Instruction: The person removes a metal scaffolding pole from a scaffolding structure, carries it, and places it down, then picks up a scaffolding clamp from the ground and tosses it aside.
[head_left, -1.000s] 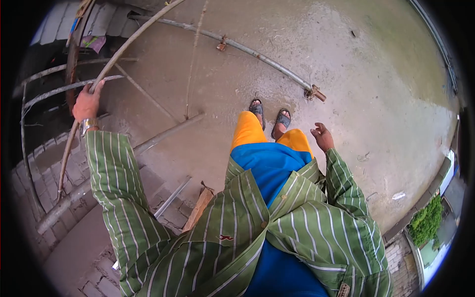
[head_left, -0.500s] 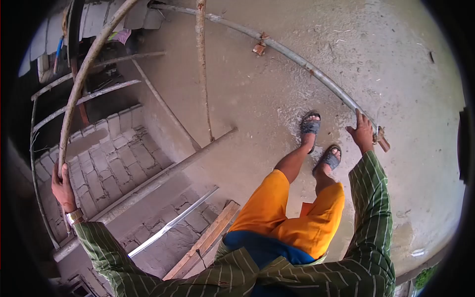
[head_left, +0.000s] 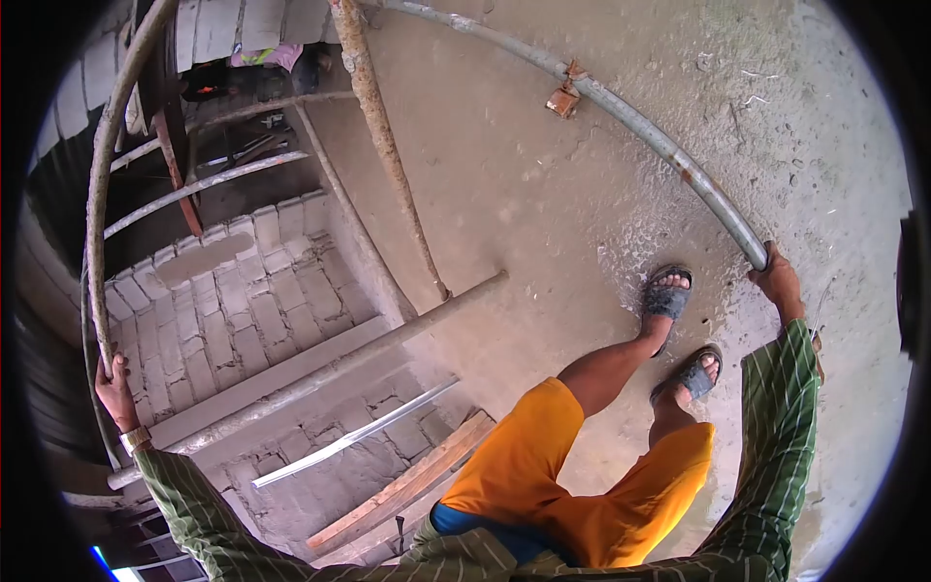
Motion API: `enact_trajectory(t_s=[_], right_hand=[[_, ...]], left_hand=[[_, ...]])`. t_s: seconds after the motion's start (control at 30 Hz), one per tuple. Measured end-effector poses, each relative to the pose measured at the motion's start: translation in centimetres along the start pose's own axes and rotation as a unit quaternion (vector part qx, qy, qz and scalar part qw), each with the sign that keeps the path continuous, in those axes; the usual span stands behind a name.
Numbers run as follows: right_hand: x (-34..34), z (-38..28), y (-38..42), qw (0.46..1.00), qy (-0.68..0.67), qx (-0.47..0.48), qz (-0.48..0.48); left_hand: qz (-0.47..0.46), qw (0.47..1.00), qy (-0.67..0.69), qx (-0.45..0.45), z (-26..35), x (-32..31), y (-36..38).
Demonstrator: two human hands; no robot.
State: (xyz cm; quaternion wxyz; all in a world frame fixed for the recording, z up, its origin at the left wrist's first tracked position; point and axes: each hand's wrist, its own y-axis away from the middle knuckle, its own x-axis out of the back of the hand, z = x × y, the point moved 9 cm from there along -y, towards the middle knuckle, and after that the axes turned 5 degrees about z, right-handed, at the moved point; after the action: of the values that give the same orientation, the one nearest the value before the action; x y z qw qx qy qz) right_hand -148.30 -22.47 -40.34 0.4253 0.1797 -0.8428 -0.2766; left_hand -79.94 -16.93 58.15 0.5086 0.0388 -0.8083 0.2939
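Note:
My left hand is closed on a long upright pole at the left, with a watch on that wrist. On the right, my right hand grips the end of a grey metal pipe, its fingers curled round the pipe. A rusty clamp is fixed to this pipe farther along. The pipe runs from the top middle down to my right hand, above wet concrete floor.
A horizontal pipe crosses the left side, met by a thin upright pole. Beyond is a block wall. Near my legs lie a wooden board and a metal strip. A person in pink is at the top left.
My right hand has gone from lying spread on the metal pipe to gripping its end. The view has shifted, and my feet appear lower and farther right.

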Motion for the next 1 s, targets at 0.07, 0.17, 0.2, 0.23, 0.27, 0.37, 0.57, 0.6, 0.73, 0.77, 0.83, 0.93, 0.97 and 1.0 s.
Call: enact_trajectory(t_s=[0.07,0.17,0.2,0.23,0.27,0.37,0.57,0.6,0.73,0.77,0.83,0.93,0.97,1.0], right_hand=[[0.5,-0.8,0.7,1.0,-0.001,0.003,-0.003],[0.3,-1.2,1.9,1.0,-0.014,0.003,0.0],[0.5,-1.9,2.3,1.0,-0.016,0.01,-0.006],[1.1,-2.6,3.1,1.0,-0.016,0.016,-0.014],[1.8,-3.3,4.1,0.999,-0.017,0.02,-0.02],[4.3,-5.2,6.8,0.998,-0.042,0.028,-0.021],[8.5,-9.5,12.1,0.992,-0.107,0.037,-0.048],[9.2,-9.9,12.8,0.992,-0.115,0.036,-0.048],[9.9,-11.0,14.3,0.99,-0.128,0.031,-0.044],[9.6,-10.9,14.8,0.991,-0.122,0.039,-0.03],[11.0,-13.2,17.0,0.99,-0.125,0.03,-0.057],[13.3,-16.9,21.0,0.986,-0.143,0.029,-0.078],[14.1,-18.0,22.1,0.983,-0.159,0.008,-0.092],[14.8,-18.8,23.0,0.978,-0.176,-0.015,-0.106]], left_hand=[[0.0,1.0,0.011,-0.002,-0.3,0.1,-0.1],[-0.008,1.0,0.021,-0.004,0.6,-0.1,0.2],[-0.004,1.0,0.02,-0.006,1.3,-0.3,0.5],[-0.003,1.0,0.02,-0.008,1.7,-0.4,0.7],[-0.005,1.0,0.011,0.001,1.6,-0.4,0.7],[-0.008,1.0,0.008,0.007,1.4,-0.4,0.4],[0.009,0.998,0.06,0.007,1.4,-0.8,0.8],[0.016,0.999,0.051,0.003,1.4,-0.7,0.7],[0.039,0.999,-0.027,0.005,3.2,-0.9,1.5],[0.046,0.997,-0.058,0.012,3.8,-0.7,2.0],[0.074,0.994,-0.085,0.001,3.2,-0.3,1.9],[0.097,0.992,-0.071,-0.039,5.1,-0.5,2.5],[0.104,0.991,-0.077,-0.045,5.4,-0.5,2.8],[0.11,0.989,-0.084,-0.054,5.7,-0.4,2.8]])
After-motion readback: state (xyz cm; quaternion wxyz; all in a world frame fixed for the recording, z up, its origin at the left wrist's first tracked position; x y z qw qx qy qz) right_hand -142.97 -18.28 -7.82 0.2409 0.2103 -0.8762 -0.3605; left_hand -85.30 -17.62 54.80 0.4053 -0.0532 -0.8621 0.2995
